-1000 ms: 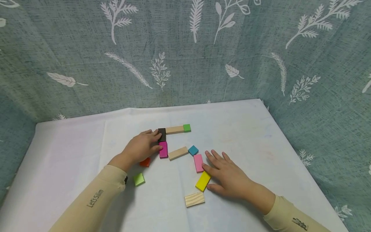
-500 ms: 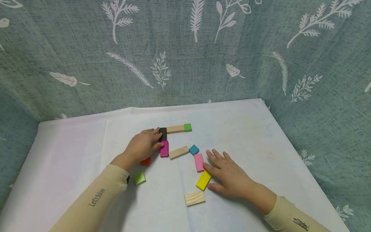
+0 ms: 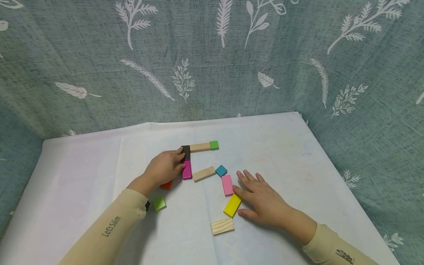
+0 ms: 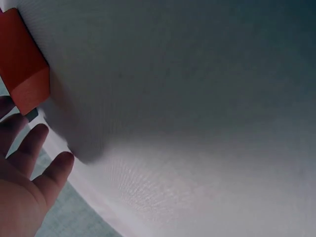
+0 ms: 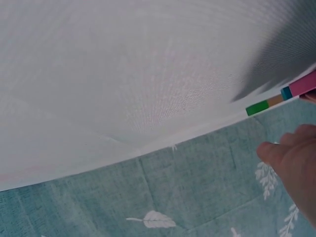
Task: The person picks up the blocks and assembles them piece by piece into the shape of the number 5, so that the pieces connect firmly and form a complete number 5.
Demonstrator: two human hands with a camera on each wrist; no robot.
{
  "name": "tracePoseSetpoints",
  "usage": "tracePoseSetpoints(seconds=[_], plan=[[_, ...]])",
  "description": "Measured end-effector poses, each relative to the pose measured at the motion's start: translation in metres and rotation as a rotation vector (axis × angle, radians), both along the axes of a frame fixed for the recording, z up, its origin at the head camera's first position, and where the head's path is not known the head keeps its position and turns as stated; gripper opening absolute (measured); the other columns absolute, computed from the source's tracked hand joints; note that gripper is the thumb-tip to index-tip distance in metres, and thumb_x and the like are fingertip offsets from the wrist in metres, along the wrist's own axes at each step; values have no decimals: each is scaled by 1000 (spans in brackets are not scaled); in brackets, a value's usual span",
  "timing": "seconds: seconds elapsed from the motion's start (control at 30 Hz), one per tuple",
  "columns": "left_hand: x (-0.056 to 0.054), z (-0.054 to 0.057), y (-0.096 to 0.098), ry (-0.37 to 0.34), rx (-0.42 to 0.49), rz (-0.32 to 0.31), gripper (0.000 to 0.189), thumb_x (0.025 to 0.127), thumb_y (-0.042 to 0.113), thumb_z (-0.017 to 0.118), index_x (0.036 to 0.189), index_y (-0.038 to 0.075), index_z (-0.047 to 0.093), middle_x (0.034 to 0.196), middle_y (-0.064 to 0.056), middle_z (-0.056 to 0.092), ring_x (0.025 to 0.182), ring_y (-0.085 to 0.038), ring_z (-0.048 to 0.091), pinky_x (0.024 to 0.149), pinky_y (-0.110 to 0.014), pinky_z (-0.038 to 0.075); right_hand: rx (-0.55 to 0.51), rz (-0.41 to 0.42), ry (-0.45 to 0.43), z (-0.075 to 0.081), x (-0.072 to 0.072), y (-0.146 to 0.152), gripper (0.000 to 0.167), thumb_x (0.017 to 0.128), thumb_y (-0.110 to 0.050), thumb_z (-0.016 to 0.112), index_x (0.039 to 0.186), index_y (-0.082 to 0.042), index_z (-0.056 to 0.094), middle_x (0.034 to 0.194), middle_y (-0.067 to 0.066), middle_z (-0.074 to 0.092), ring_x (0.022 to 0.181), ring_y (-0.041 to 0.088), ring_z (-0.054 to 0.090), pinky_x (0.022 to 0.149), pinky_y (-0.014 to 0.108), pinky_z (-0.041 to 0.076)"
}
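My left hand reaches in from the left, its fingertips at the side of the black block and its thumb at the magenta block. The two blocks lie end to end. In the left wrist view the fingers look extended, near an orange-red block. That block is partly hidden under the hand in the head view. My right hand lies with spread fingers beside the yellow block, index finger at its upper corner, thumb by its lower side. A pink block lies just beyond.
A plain wooden block joins the black block to a green cube. Another wooden block leads to a blue cube. Nearer me lie a wood-grain block and a lime block. White cloth covers the table.
The left fingers have drawn in slightly at the black block, and the thumb has shifted toward the magenta block's left edge. The right hand and the other blocks stay practically the same.
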State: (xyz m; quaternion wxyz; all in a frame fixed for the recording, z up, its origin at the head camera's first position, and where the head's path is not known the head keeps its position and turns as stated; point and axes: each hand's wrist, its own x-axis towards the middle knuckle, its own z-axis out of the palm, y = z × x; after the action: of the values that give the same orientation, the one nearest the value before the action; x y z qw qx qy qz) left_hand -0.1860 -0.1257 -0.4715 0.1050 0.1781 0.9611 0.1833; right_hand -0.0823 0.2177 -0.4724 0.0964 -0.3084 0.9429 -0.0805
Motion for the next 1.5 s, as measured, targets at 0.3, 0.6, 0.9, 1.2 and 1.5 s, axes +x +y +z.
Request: tracePoseSetpoints(seconds=[0.3, 0.6, 0.9, 1.2, 1.5], plan=[[6, 1, -1, -19, 20, 34, 53, 98, 25, 67, 145, 5, 53, 158, -11, 42, 143, -38, 45, 113, -54, 40, -16, 13, 14, -3, 2, -3, 72, 90, -55, 69, 152, -23, 49, 168, 8, 26, 157, 31, 19, 123, 59, 19], [10, -1, -4, -24, 5, 46, 52, 99, 26, 65, 145, 7, 53, 159, -12, 42, 143, -37, 45, 114, -54, 39, -13, 4, 4, -4, 5, -8, 73, 89, -55, 70, 151, -24, 49, 168, 6, 26, 157, 29, 20, 124, 57, 19], [19, 8, -17, 17, 56, 60, 52, 101, 27, 62, 148, 7, 51, 161, -12, 38, 145, -38, 42, 115, -55, 37, -29, 15, -1, -4, 5, -13, 72, 89, -55, 71, 151, -25, 49, 168, 6, 26, 157, 29, 20, 124, 58, 19], [101, 21, -81, -104, 101, 157, 95, 93, 63, 60, 156, -2, 31, 167, -25, 15, 151, -50, 20, 116, -68, 25, -37, 35, 27, 0, 4, -12, 76, 89, -54, 71, 153, -22, 47, 168, 8, 25, 157, 31, 19, 123, 59, 21], [131, -9, -43, -74, -192, 207, 126, 82, 87, 48, 158, -8, 15, 167, -28, 4, 153, -49, 11, 111, -79, 16, -61, 14, 112, 1, 1, -1, 81, 88, -52, 73, 155, -17, 43, 167, 14, 25, 156, 34, 19, 122, 61, 21]])
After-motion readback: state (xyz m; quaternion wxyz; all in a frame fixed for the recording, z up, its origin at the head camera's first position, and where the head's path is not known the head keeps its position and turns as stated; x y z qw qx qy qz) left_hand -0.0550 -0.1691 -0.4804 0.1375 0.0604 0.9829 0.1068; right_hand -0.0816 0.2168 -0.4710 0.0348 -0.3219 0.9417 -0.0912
